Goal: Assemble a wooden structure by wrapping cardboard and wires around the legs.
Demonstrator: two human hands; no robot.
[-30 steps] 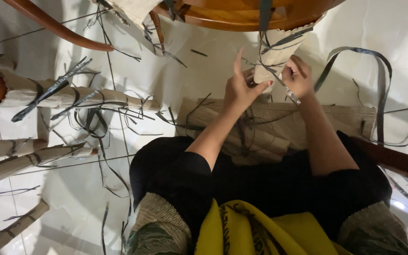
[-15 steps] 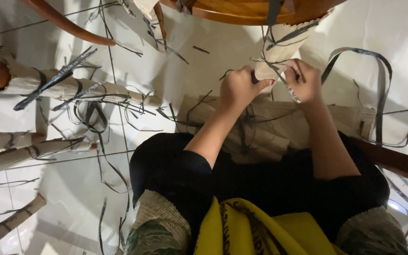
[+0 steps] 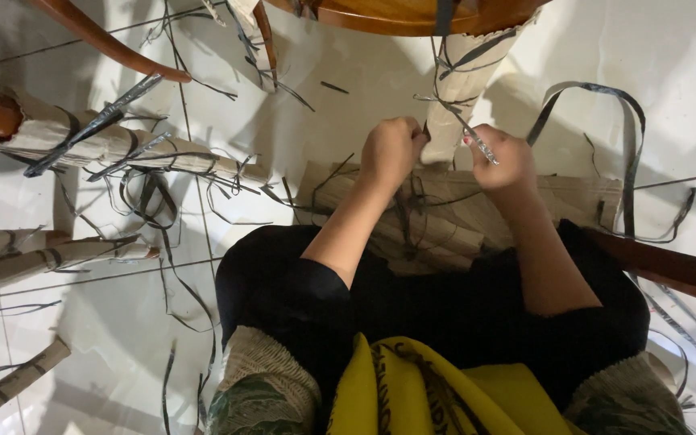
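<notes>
below, both hands meet at a paper-wrapped chair leg [image 3: 459,97] that drops from the wooden seat [image 3: 396,14] at the top of the view. left hand [image 3: 392,151] is closed in a fist against the leg's left side, seemingly pinching the edge of the brown wrap so it stays put; what lies between the fingers is hidden, so the exact hold cannot be told. right hand [image 3: 499,155] is closed on a thin dark strap [image 3: 453,113], which runs up and left from the knuckles across the leg, taut enough to suggest it is being drawn off or around the wrap. hands sit on either side of the leg, near one another, so one can steady while the other pulls

cardboard [image 3: 525,205] lies flat on the floor just beyond the knees, under both forearms, with loose strap ends scattered over it. a long loop of strap [image 3: 606,97] arcs over the white tile floor [image 3: 106,322] at right. at left, more wrapped legs [image 3: 122,145] lie across the view, bound with dark bands, apart from the hands. the person crouches close, black-clad knees drawn in, which keeps the leg within short reach
</notes>
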